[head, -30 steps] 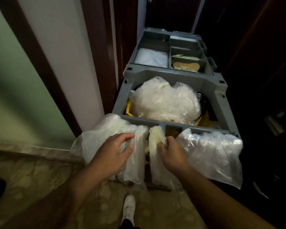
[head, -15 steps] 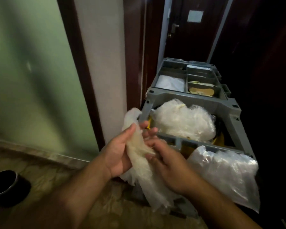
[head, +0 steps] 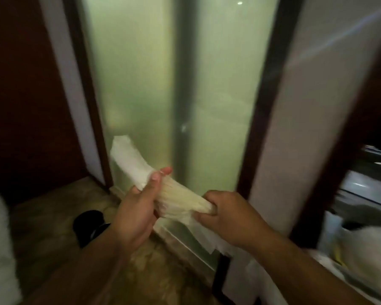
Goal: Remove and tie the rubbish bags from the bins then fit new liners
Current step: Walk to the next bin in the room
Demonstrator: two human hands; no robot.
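A fresh folded liner [head: 180,198] is held up in front of a frosted glass panel [head: 141,84], stretched taut between the person's two hands. The left hand [head: 136,208] pinches it between thumb and fingers, with one pale end of the liner standing up and to the left past the fingertips [head: 166,170]. The right hand [head: 227,216] is closed in a fist round the bunched pleats, and a loose flap of film hangs below it. Low on the near left of the marbled floor [head: 42,227] sits a dark rounded object [head: 87,224], probably the bin waiting for this liner, though blur makes that uncertain. A grey housekeeping cart [head: 365,190] shows smeared at the right edge. The step in hand appears to be opening out the liner. It would go best if the person first found which end is the open mouth, anchored that end in one hand, and drew the other hand gently along the pleats rather than yanking, since film this thin is likely to tear or stretch. A short downward shake should then let air in before the liner is lowered over the bin.
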